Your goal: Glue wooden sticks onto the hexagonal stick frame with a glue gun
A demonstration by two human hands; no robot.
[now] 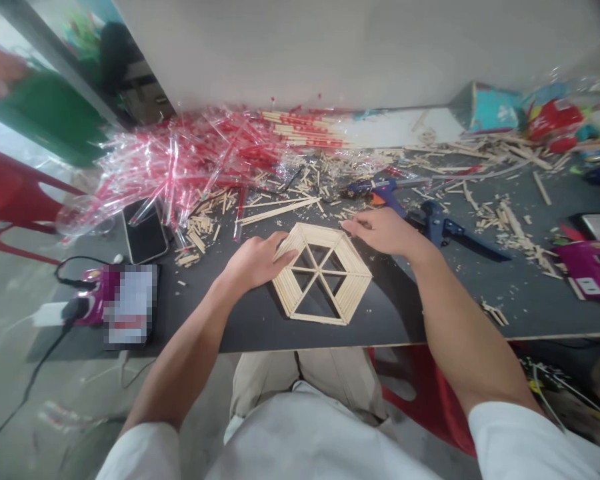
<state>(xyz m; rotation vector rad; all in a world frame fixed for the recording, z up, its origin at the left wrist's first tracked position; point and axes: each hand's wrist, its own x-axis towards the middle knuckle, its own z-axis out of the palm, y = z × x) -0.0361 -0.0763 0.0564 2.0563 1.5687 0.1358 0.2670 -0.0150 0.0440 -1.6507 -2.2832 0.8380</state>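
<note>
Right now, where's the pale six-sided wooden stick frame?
In the head view, the frame lies centrally near the front of the dark tabletop, left hand on its left side, right hand by its far-right corner.

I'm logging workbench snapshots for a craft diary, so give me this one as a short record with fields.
Workpiece: hexagonal stick frame, six spokes meeting at its centre
Position: on the dark table, near the front edge
Left hand: left hand on the frame's upper left side
Right hand: right hand by the upper right corner; anything pinched is too small to tell
Tools: glue gun and blue hand tool, both beyond the frame, to the right
Clutter: red-and-clear wrappers heaped at back left
</note>
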